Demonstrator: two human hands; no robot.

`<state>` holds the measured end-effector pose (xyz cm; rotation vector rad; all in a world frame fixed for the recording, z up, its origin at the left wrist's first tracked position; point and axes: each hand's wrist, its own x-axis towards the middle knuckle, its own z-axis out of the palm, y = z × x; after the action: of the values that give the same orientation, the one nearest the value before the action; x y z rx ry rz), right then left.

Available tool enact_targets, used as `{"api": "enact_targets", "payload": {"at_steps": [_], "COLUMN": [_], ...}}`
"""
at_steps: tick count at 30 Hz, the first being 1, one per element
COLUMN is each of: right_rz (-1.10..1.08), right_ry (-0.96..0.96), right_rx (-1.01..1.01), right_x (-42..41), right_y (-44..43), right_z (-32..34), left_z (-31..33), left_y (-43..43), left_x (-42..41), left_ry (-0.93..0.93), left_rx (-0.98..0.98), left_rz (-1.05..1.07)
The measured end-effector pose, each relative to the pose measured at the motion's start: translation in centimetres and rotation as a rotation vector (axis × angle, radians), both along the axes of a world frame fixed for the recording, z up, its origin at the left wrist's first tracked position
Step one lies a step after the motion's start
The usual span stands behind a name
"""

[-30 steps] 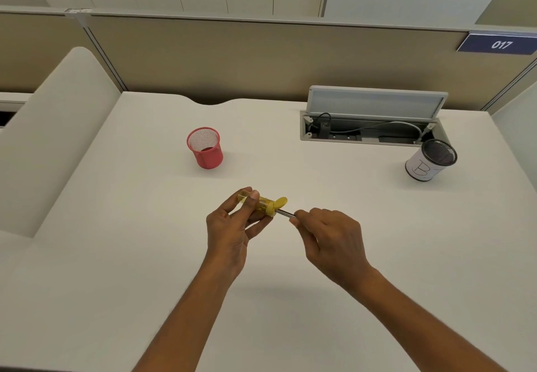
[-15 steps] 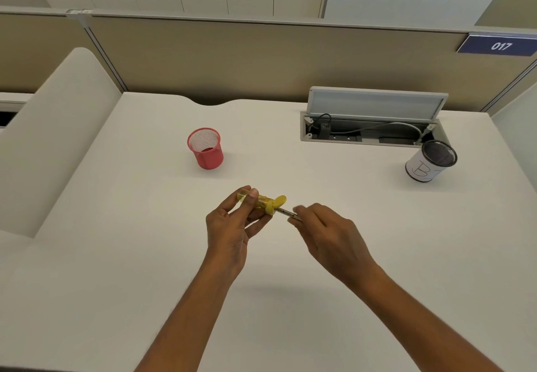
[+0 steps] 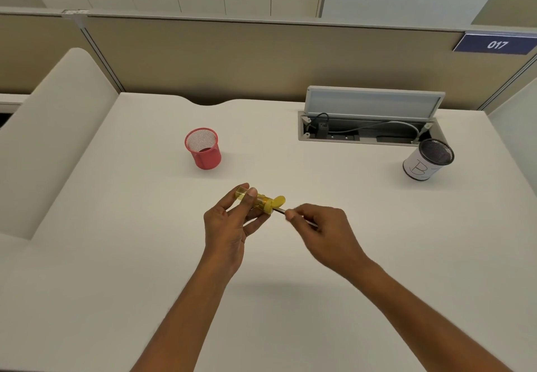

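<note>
A screwdriver with a clear yellow handle (image 3: 263, 201) is held above the middle of the white desk (image 3: 145, 255). My left hand (image 3: 229, 223) grips the handle between thumb and fingers. Its thin metal shaft (image 3: 279, 210) runs to the right into my right hand (image 3: 322, 230), whose fingertips pinch it. The shaft's tip is hidden under my right fingers.
A red mesh cup (image 3: 203, 148) stands behind my left hand. A black mesh cup with a white paper label (image 3: 427, 159) stands at the right. An open cable hatch (image 3: 369, 122) with plugs and cords lies at the back. Beige partitions close off the desk.
My right hand has shifted a little along the shaft, and its fingers have turned slightly. The left hand and the handle stay where they were.
</note>
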<state>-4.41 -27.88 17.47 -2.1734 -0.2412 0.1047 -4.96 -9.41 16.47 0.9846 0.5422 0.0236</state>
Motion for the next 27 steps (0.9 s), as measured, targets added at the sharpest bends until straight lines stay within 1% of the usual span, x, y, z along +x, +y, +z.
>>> {"api": "enact_targets", "payload": {"at_steps": [3,4,5,6,7,9,10,11,13,14,16,17,18,19,21,22,25,26,27], "right_rz": [0.061,0.076,0.083,0.081,0.075,0.065,0.050,0.020,-0.064,-0.117,-0.155,-0.138,-0.111,-0.078,-0.033,-0.014,0.072,0.100,0.113], "right_ry": [-0.524,-0.678,-0.797,-0.863,-0.880,-0.773,-0.660,-0.511,-0.129,0.061,0.360,0.431,0.434,0.386,0.155,0.000,-0.518,-0.652,-0.734], "right_rx": [-0.447,-0.533,-0.580,-0.601,-0.597,-0.514,-0.404,-0.251,0.056,0.144,0.242,0.262,0.249,0.222,0.141,0.064,-0.323,-0.393,-0.431], "right_x": [-0.2,-0.1,0.1,0.2,0.3,0.1,0.0,-0.1,0.2,0.6,1.4,1.6,1.7,1.6,1.2,1.0,0.8,0.9,0.8], "right_y": [-0.5,-0.8,-0.9,-1.0,-1.1,-1.1,-0.8,-0.5,0.1,0.1,-0.1,-0.3,-0.3,-0.3,-0.2,-0.3,-1.1,-1.3,-1.4], "right_z": [-1.4,-1.9,-2.1,-2.3,-2.4,-2.5,-2.4,-2.1,-1.1,-0.5,0.4,0.8,0.9,0.9,0.2,-0.2,-1.5,-2.0,-2.2], "left_z": [0.1,0.2,0.1,0.1,0.1,0.0,-0.1,-0.1,-0.3,-0.3,-0.4,-0.4,-0.3,-0.2,0.0,0.0,0.3,0.3,0.3], "left_y": [0.0,0.0,0.0,0.0,-0.1,-0.2,-0.2,-0.1,-0.1,-0.2,-0.3,-0.3,-0.3,-0.2,0.1,0.3,0.3,0.2,0.1], "left_x": [0.4,0.5,0.5,0.5,0.5,0.4,0.4,0.3,0.3,0.2,0.2,0.2,0.2,0.3,0.5,0.7,0.9,0.9,0.9], "left_ry": [0.008,0.011,0.012,0.013,0.015,0.020,0.021,0.019,0.011,0.008,0.007,0.009,0.010,0.008,-0.001,-0.004,-0.003,-0.001,0.000], "left_rx": [-0.017,-0.020,-0.018,-0.013,-0.009,-0.009,-0.014,-0.019,-0.025,-0.025,-0.017,-0.016,-0.018,-0.018,-0.012,-0.008,-0.011,-0.012,-0.010], "left_rz": [0.027,0.033,0.035,0.031,0.027,0.020,0.019,0.018,0.013,0.009,0.004,0.008,0.016,0.025,0.037,0.039,0.047,0.046,0.042]}}
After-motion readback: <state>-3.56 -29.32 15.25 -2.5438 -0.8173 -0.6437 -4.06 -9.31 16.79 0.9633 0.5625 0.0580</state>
